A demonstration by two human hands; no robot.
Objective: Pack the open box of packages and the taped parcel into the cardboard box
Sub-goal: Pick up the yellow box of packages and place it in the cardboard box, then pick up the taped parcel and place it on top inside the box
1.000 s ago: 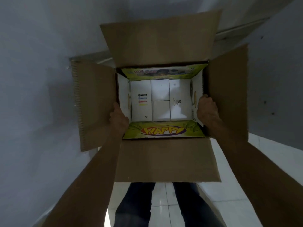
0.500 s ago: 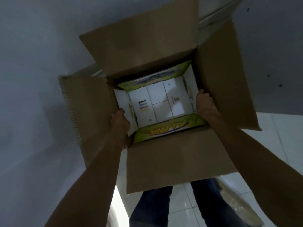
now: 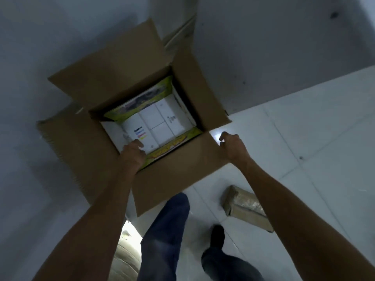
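The big cardboard box stands on the floor against the wall with its four flaps spread open. Inside it sits the open box of packages, green and yellow, with several white packages side by side in it. My left hand reaches into the near left corner, fingers on that inner box's edge. Outside the box, my right hand hovers over the near flap's right corner, fingers curled apart and holding nothing. The taped parcel, brown and shiny with tape, lies on the tiles to the right, partly behind my right forearm.
A grey wall rises behind the box. The white tiled floor spreads to the right. My legs in blue jeans and a black shoe stand just in front of the box. A pale bundle lies at the lower left.
My right hand has let go of the inner box and come out over the near flap. The left hand slid to the near left corner. My view swung right, showing the parcel.
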